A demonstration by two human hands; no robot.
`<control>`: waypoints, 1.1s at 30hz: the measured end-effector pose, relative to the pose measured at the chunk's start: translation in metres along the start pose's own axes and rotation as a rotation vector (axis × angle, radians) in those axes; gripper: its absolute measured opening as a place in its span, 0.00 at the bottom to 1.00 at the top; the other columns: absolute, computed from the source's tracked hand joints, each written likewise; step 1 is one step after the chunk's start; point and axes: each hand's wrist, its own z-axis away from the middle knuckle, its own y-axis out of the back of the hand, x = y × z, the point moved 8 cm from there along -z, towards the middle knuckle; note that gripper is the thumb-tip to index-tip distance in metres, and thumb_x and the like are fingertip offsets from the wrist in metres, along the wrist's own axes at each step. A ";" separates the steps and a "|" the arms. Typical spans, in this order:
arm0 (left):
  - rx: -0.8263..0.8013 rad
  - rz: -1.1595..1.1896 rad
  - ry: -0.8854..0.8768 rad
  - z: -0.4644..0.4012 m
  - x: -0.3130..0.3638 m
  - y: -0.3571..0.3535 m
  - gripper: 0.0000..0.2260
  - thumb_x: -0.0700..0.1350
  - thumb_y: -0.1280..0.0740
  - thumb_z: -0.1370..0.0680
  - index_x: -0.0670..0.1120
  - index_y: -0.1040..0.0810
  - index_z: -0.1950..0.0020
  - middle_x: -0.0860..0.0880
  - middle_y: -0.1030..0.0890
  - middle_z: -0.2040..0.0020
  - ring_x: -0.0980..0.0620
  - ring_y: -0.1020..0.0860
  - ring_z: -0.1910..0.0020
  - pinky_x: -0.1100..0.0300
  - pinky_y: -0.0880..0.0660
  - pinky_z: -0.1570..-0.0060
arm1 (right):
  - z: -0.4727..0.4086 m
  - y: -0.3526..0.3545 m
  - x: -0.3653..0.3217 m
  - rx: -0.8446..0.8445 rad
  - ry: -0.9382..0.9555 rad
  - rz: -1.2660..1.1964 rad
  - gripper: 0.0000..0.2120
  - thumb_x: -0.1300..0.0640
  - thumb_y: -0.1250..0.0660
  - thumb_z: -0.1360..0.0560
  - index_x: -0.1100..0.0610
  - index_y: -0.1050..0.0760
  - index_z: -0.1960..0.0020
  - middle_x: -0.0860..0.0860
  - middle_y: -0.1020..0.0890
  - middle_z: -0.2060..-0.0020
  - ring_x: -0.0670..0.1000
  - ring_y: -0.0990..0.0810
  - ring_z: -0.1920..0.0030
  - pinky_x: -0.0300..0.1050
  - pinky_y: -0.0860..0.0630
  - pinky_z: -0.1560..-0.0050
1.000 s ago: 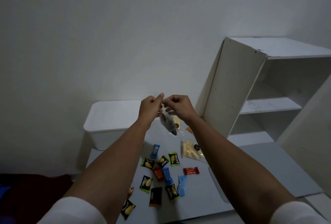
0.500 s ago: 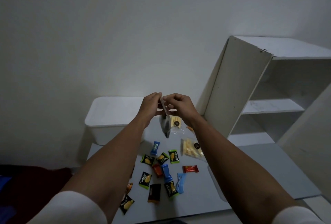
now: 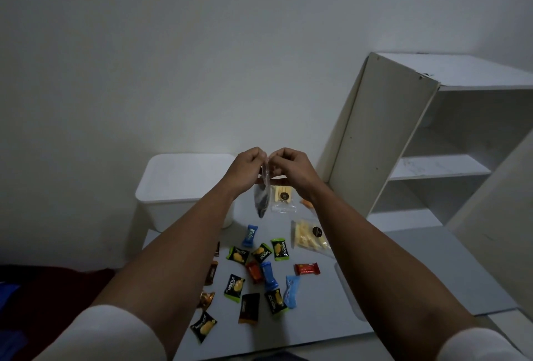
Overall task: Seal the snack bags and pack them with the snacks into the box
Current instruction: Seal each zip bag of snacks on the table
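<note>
A clear snack bag [image 3: 262,197] with dark contents hangs edge-on above the grey table [image 3: 403,268]. My left hand [image 3: 248,168] and my right hand [image 3: 290,166] both pinch its top edge, fingers closed. A second clear bag of pale sticks [image 3: 284,198] lies flat behind it, and a third bag of yellow sticks [image 3: 310,238] lies to the right. Several small wrapped snacks [image 3: 261,271] in green, blue, red and brown are scattered on the table between my forearms. The white box [image 3: 178,196] stands at the table's back left.
A white shelf unit [image 3: 403,135] stands at the back right against the wall. A white panel leans at the far right edge [image 3: 496,210]. A clear flat piece [image 3: 347,294] lies partly under my right forearm. Dark red fabric [image 3: 52,288] lies left of the table.
The bag has turned from a tilted hang to straight down and edge-on. Both hands stay pinched together on its top edge, at about the same spot.
</note>
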 end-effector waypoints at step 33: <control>0.086 -0.204 -0.043 0.003 0.025 0.009 0.12 0.42 0.42 0.17 0.35 0.26 0.54 0.42 0.23 0.61 0.47 0.22 0.62 0.53 0.17 0.61 | -0.005 0.006 -0.018 0.043 0.174 0.174 0.04 0.64 0.31 0.21 0.64 0.18 0.52 0.62 0.15 0.58 0.61 0.14 0.55 0.60 0.14 0.55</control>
